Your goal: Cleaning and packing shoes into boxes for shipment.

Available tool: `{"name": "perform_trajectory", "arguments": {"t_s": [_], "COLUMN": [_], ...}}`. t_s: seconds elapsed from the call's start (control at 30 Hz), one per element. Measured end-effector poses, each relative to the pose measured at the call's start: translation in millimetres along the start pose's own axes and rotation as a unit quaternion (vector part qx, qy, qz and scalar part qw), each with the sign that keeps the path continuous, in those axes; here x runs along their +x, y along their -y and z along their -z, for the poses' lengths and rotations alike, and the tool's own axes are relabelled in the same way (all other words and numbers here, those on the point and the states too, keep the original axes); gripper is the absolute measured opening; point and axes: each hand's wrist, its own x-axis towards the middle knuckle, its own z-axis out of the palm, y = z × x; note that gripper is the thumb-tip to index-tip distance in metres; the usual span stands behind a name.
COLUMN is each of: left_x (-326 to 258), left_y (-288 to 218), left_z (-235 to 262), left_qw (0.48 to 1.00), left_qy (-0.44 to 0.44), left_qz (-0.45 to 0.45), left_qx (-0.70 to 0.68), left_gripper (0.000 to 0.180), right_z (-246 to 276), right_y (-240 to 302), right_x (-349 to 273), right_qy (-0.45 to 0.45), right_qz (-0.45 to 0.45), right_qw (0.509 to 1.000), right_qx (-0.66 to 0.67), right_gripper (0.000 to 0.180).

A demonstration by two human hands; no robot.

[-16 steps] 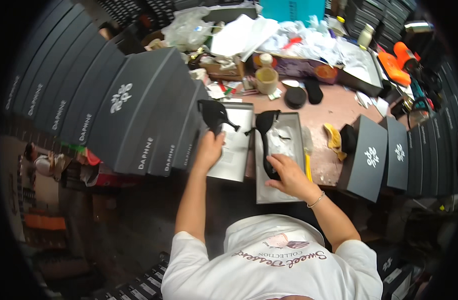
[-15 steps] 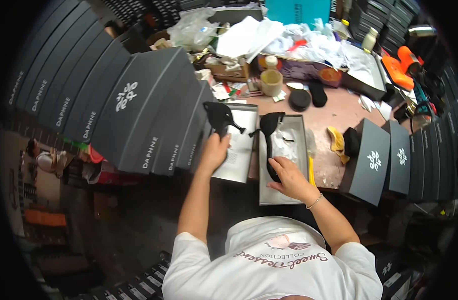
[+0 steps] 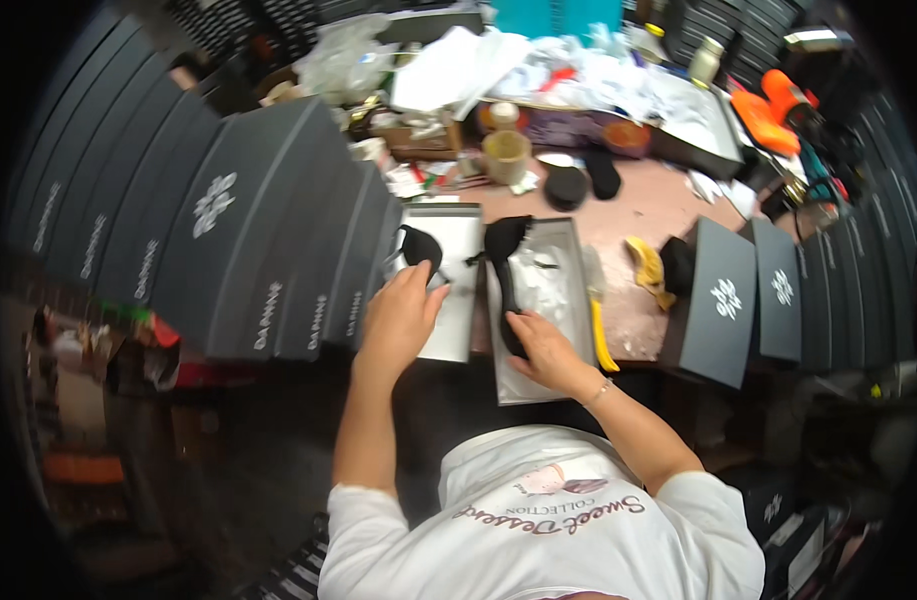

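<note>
My left hand [image 3: 396, 312] is closed on a black shoe [image 3: 419, 250] with a thin strap, above an upturned box lid [image 3: 456, 335] with a white inside. The hand hides part of that shoe. My right hand [image 3: 550, 352] grips the lower end of a second black shoe [image 3: 505, 262], its pointed end turned away from me. This one lies lengthwise over the left side of an open grey shoebox [image 3: 533, 388]. White tissue paper [image 3: 540, 280] shows inside the box.
A row of dark grey shoeboxes [image 3: 268, 200] stands at left, more boxes [image 3: 713, 310] at right. Beside the open box lie a yellow-handled tool [image 3: 600, 335] and a yellow cloth [image 3: 646, 270]. Farther back are a round black tin [image 3: 565, 187], a jar [image 3: 505, 155] and crumpled paper [image 3: 618, 90].
The view has shifted, and the picture is blurred. My left hand has moved up along its shoe, covering more of it. My right hand stays on the other shoe.
</note>
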Motion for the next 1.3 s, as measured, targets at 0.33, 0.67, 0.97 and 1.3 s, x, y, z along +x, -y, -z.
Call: {"name": "perform_trajectory", "arguments": {"t_s": [0.33,0.67,0.97,1.3], "left_x": [-41.1,-80.0,-35.3,-41.9], "left_y": [-175.3,-214.1,-61.5,-61.8], "left_z": [90.4,73.6,-30.6,-42.4], "left_qw": [0.711,0.837,0.907,0.747], "left_qy": [0.282,0.084,-0.072,0.067], "left_qz": [-0.546,-0.539,-0.024,0.065], "left_qx": [-0.343,-0.031,-0.413,-0.658], "left_gripper": [0.02,0.046,0.049,0.049], "right_z": [1.0,-2.8,70.0,85.1], "right_y": [-2.5,-1.4,20.1,11.8], "right_x": [0.0,-13.1,-15.8,-40.7], "right_qy": [0.006,0.028,-0.05,-0.045], "right_qz": [0.001,-0.054,-0.149,-0.137], "right_qw": [1.0,0.998,0.782,0.812], "right_qx": [0.004,0.03,0.603,0.566], "right_gripper": [0.07,0.067,0.049,0.047]}}
